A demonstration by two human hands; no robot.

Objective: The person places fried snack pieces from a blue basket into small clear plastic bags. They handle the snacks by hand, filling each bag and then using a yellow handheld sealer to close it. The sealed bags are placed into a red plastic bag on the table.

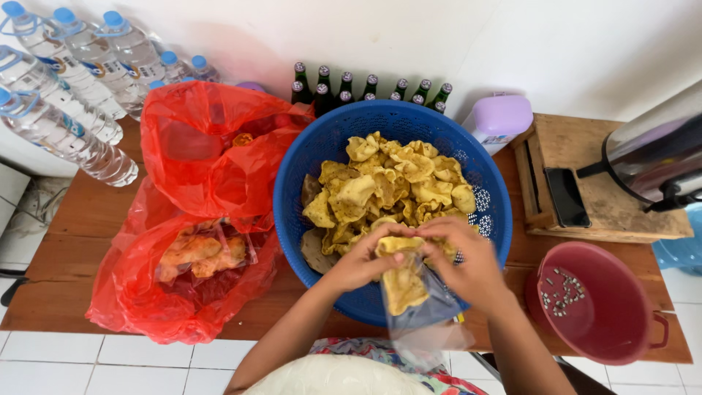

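Your fingertips are hidden among the crackers, yet your left hand [363, 262] and right hand [468, 265] both pinch the clear plastic bag [424, 307] of yellow crackers [403, 287], hanging between them over the blue basket [314, 146].

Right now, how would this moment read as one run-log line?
left hand: holds clear bag open | right hand: pushes yellow crackers in | blue basket: full of crackers | red bags: beside it
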